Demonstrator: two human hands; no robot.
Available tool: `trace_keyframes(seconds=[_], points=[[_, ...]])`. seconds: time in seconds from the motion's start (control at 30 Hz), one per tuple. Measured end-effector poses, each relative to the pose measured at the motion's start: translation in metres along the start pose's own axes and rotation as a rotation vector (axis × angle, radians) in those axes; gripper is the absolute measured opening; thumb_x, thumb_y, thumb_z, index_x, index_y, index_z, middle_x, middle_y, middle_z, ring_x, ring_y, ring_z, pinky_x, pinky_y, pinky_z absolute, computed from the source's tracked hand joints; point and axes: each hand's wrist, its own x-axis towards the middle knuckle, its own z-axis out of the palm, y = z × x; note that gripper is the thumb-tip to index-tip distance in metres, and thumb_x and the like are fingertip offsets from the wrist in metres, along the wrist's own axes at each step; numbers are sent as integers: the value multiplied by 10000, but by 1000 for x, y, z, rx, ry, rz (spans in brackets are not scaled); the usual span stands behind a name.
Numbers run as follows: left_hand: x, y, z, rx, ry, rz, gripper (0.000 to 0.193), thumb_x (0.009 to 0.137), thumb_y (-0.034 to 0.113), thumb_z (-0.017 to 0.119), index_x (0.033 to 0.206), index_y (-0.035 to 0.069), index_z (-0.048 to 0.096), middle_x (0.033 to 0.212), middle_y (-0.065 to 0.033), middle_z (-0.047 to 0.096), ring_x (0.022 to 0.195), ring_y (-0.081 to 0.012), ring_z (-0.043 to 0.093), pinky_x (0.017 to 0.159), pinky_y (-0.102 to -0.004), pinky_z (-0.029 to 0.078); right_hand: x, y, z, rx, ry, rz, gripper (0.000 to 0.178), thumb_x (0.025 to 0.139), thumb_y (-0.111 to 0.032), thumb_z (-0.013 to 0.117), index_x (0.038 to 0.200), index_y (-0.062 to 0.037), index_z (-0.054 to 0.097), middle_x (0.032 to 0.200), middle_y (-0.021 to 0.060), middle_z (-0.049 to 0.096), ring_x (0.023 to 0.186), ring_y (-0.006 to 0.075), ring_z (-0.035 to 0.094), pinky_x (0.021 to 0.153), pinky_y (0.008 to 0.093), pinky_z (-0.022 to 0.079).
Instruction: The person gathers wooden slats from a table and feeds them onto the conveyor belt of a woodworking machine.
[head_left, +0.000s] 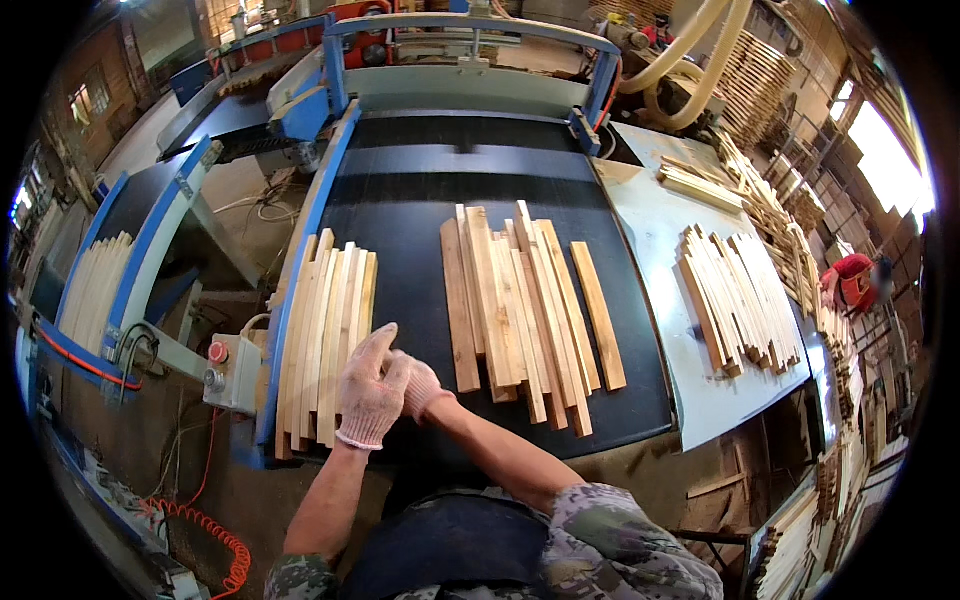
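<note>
Both my hands wear pale knitted work gloves and meet at the right edge of the left row of wooden strips (325,335). My left hand (368,395) has its fingers stretched forward and its thumb apart. It overlaps the row's near right end; whether it touches the wood I cannot tell. Close behind it, my right hand (422,386) reaches across from the right, its fingers hidden by the left. A looser pile of wooden strips (512,310) lies mid-belt, some stacked on others. One strip (598,315) sits apart at its right.
The strips lie on a black conveyor belt (400,190) with a blue side rail (308,215). More strips (740,300) rest on a pale side table (655,235) at right. A control box with a red button (232,370) stands left. A person in red (852,284) is at far right.
</note>
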Motion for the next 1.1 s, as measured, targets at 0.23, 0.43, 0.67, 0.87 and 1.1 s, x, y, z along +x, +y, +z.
trace_keyframes(seconds=[0.23, 0.43, 0.67, 0.87, 1.1], points=[[21, -9, 84, -84, -189, -50, 525, 970, 264, 694, 1389, -52, 666, 1351, -286, 697, 1275, -413, 667, 1126, -421, 517, -68, -12, -195, 252, 20, 630, 414, 989, -306, 702, 1316, -53, 722, 1100, 217, 766, 1097, 378, 735, 967, 457, 582], [29, 26, 151, 414, -297, -67, 780, 916, 485, 716, 1409, -111, 612, 1466, -308, 609, 1397, -455, 553, 1192, -497, 436, -57, 65, -247, -343, 17, 886, 925, 908, -470, 760, 1603, 38, 422, 1442, 301, 607, 1328, 427, 624, 1129, 481, 499], [51, 57, 157, 321, -427, -297, 705, 877, 508, 748, 1312, -42, 671, 1383, -260, 645, 1365, -419, 576, 1165, -472, 461, -66, 103, -239, -197, 133, 785, 519, 887, -420, 722, 1093, 56, 698, 1066, 316, 743, 1059, 457, 730, 953, 501, 578], [49, 71, 163, 322, -381, -420, 621, 880, 449, 786, 1255, -34, 681, 1331, -266, 667, 1285, -433, 631, 1122, -485, 506, -69, 109, -248, -119, 71, 782, 512, 882, -417, 725, 1078, 55, 702, 1078, 309, 744, 1052, 450, 730, 948, 494, 579], [52, 53, 166, 94, -325, -520, 490, 899, 390, 774, 1221, 24, 718, 1285, -283, 683, 1220, -428, 672, 1071, -486, 538, -65, 112, -254, -35, 12, 774, 522, 871, -418, 737, 1078, 59, 695, 1051, 297, 748, 1036, 426, 745, 934, 483, 586]])
